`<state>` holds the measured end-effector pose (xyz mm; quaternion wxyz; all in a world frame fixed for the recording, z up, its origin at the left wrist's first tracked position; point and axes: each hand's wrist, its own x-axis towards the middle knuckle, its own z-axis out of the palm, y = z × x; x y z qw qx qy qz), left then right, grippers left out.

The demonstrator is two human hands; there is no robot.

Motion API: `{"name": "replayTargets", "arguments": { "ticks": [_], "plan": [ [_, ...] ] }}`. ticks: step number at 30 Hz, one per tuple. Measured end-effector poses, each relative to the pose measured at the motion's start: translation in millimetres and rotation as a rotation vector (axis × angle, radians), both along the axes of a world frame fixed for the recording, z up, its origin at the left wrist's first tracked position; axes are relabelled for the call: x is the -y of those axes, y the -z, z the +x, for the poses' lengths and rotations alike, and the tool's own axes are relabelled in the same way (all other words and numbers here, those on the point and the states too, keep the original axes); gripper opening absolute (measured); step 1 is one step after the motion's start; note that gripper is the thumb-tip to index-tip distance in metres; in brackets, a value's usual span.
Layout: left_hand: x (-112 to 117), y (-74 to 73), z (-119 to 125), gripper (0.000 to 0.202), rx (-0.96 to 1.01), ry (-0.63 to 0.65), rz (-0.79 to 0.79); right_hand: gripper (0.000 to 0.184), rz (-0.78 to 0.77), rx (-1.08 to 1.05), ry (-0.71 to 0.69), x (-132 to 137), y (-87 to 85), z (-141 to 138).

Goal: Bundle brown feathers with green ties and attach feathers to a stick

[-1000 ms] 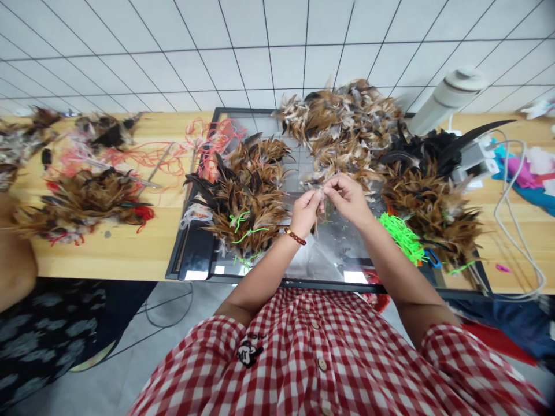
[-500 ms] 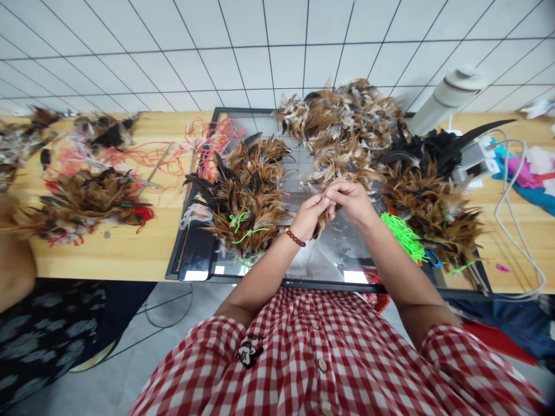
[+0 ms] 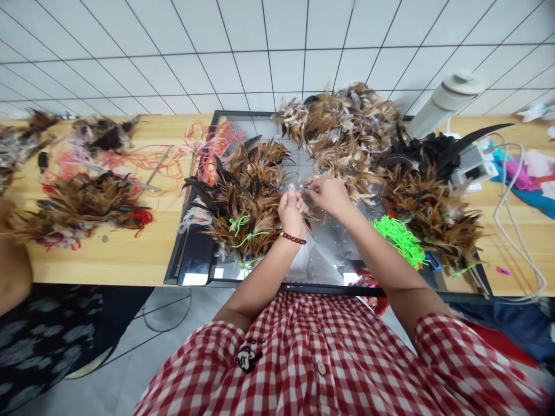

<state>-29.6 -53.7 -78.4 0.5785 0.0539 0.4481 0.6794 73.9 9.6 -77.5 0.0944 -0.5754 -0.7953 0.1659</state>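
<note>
My left hand point(image 3: 293, 212), with a beaded bracelet at the wrist, is closed on a small bunch of feathers point(image 3: 310, 219). Brown tips stick out on the right side of its fist. My right hand point(image 3: 328, 195) is just to the right, its fingertips pinched together. What they hold is too small to make out. Both hands are over a dark-framed glass panel point(image 3: 321, 271). Left of them lies a pile of brown and black feather bunches point(image 3: 254, 190), some with green ties. Behind them is a heap of loose brown feathers point(image 3: 347, 127).
Bright green cords point(image 3: 401, 240) lie by my right forearm, beside more brown feather bunches point(image 3: 442, 214) and long black feathers point(image 3: 429, 153). A pale cylindrical bottle point(image 3: 446, 104) stands at the back right. Pink string point(image 3: 212, 141) tangles on the left. Another person's arm point(image 3: 13, 260) shows at the left edge.
My hands were together and have come slightly apart. The left hand moved left and turned upward; the right fingertips moved left and slightly down.
</note>
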Motion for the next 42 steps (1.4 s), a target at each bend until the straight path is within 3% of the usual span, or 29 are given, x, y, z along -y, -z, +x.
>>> {"name": "replayTargets", "arguments": {
  "ticks": [3,6,12,14,17,23,26,28,31,35,42],
  "plan": [
    [-2.4,-0.1,-1.6,0.038,-0.007,-0.031,-0.017,0.023,-0.009,0.094,0.007,7.0,3.5,-10.6],
    [-2.1,2.3,0.9,0.038,-0.02,-0.008,-0.026,0.023,0.005,0.049,0.013,7.8,6.8,-8.0],
    [-2.2,11.7,5.7,0.033,-0.079,0.004,-0.01,0.016,0.058,-0.548,-0.051,22.6,-1.9,18.2],
    [-2.1,15.7,7.3,0.029,-0.095,0.001,0.005,0.018,0.053,-0.64,-0.087,31.6,-6.0,21.7],
    [-0.7,21.0,10.5,0.023,-0.127,-0.006,0.048,0.016,0.062,-0.588,-0.104,40.9,-7.6,18.9],
    [1.0,28.3,14.9,0.02,-0.191,0.033,0.079,0.019,0.157,-0.263,-0.077,48.3,-4.2,10.5],
    [-1.5,31.0,12.4,0.017,-0.253,0.03,0.052,0.024,0.143,-0.193,-0.151,51.5,-6.3,14.2],
    [-3.0,30.5,9.5,0.019,-0.292,0.04,0.038,0.023,0.123,-0.298,-0.202,50.7,-6.8,18.9],
    [-2.2,24.0,6.8,0.029,-0.286,0.107,0.019,0.02,0.046,-0.664,-0.102,42.8,-3.9,25.9],
    [3.5,10.3,8.8,0.031,-0.188,0.219,0.018,0.051,-0.183,-1.056,-0.026,27.8,2.1,31.0],
    [11.4,4.2,10.2,0.032,-0.088,0.457,0.139,0.058,-0.353,-1.183,-0.027,14.5,7.4,35.8]
  ]
}}
